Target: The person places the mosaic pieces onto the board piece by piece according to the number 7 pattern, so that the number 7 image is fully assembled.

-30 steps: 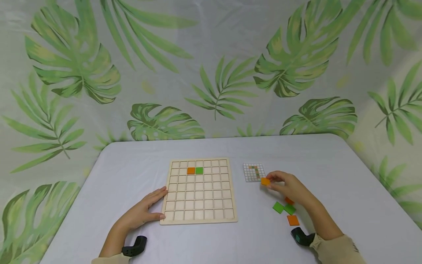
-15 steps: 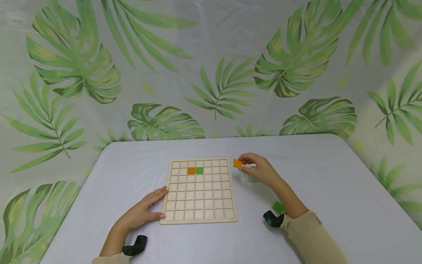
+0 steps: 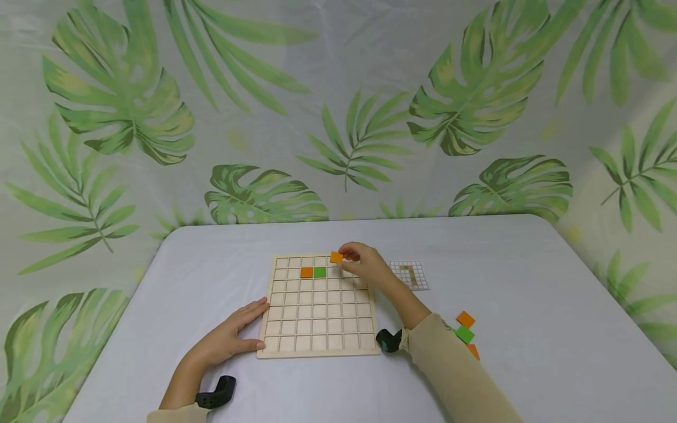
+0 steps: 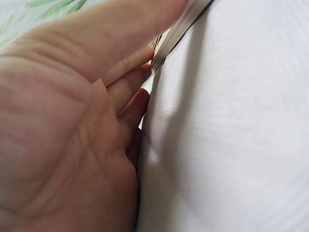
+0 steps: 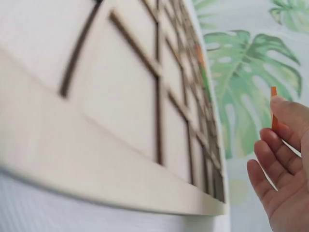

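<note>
A wooden grid board (image 3: pixel 305 328) lies on the white table. One orange tile (image 3: pixel 307 272) and one green tile (image 3: pixel 319 272) sit side by side in its second row from the back. My right hand (image 3: pixel 364 262) pinches another orange tile (image 3: pixel 336 257) between thumb and fingers, above the board's back edge; the right wrist view shows this tile (image 5: pixel 273 108) edge-on, apart from the board. My left hand (image 3: pixel 227 338) rests at the board's left side, fingertips and thumb touching its edge, fingers extended. In the left wrist view the palm (image 4: pixel 63 145) fills much of the frame.
A small printed grid card (image 3: pixel 409 275) with a coloured pattern lies right of the board. Further right and nearer are loose tiles, including an orange one (image 3: pixel 465 319) and a green one (image 3: pixel 465 334), partly hidden by the right sleeve (image 3: pixel 449 358). Leaf-patterned cloth (image 3: pixel 349 141) hangs behind the table.
My right hand has carried the orange tile leftward from beside the card to over the board's back part. The card and loose tiles show again. My left hand stays in place.
</note>
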`<state>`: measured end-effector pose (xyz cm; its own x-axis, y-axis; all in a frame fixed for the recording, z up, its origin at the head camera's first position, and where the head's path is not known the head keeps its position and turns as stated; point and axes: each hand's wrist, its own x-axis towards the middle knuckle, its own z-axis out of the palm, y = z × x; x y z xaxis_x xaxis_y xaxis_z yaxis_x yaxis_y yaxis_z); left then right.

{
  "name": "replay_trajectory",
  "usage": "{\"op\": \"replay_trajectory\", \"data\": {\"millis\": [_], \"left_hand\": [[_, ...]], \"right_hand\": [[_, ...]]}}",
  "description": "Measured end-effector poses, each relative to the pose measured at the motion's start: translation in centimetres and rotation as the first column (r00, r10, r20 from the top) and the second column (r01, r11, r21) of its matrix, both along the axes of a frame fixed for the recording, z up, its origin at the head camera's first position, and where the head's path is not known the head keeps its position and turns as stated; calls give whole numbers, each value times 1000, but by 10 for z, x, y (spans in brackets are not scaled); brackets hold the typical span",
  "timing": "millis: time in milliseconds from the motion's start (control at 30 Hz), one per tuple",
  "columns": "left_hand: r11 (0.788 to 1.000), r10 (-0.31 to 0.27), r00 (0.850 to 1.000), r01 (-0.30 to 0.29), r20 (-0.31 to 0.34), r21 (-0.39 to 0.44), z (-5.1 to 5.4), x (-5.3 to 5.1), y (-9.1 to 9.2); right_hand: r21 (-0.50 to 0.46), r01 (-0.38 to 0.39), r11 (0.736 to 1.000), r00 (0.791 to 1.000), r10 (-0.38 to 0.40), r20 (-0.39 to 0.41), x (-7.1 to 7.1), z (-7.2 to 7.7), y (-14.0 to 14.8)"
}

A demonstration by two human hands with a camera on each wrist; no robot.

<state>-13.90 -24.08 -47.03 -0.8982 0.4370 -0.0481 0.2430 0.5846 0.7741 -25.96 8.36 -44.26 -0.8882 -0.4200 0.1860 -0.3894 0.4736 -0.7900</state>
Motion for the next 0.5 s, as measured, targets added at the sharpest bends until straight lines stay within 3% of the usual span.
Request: {"op": "replay_trajectory", "data": {"millis": [233, 500], "left_hand": [[1000, 0, 1000, -1, 11, 12, -1, 0, 0], [1000, 4, 1000, -4, 18, 18, -1, 0, 0]], "right_hand": [[88, -25, 996, 999, 22, 33, -9, -22, -6], [175, -73, 982, 997, 76, -6, -10, -23, -8]]}}
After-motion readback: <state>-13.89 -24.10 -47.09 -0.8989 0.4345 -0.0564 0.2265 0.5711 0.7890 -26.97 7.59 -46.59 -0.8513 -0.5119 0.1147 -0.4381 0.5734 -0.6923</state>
